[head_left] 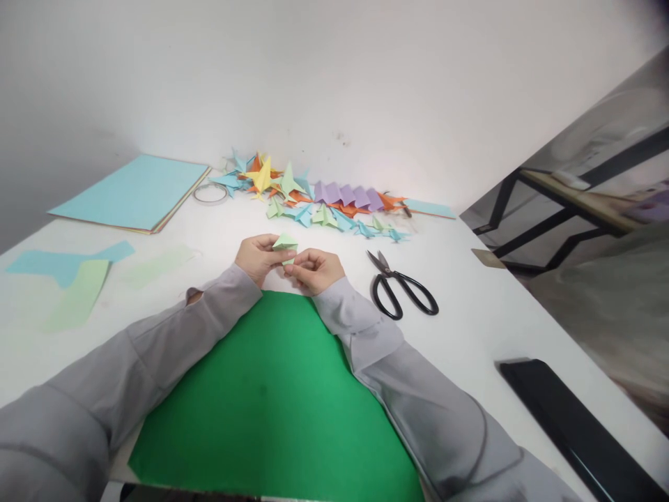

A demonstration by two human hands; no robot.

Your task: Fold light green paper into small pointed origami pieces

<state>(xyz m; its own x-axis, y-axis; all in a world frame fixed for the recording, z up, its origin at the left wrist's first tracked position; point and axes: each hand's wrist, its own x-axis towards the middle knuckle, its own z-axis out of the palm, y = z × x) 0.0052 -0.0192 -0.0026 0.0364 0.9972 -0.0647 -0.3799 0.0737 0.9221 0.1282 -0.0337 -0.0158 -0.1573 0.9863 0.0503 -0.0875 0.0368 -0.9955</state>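
Note:
My left hand (260,256) and my right hand (315,270) meet just above the far edge of a green sheet (277,404) on the white table (470,314). Both pinch a small folded piece of light green paper (285,243), held between the fingertips of the two hands. Grey sleeves cover both arms down to the wrists.
Black scissors (401,284) lie right of my hands. A heap of folded coloured paper figures (313,199) lines the wall, with a tape roll (210,193) and a stack of blue sheets (133,193) at the left. Paper scraps (73,275) lie far left. A black flat object (569,425) sits near the right edge.

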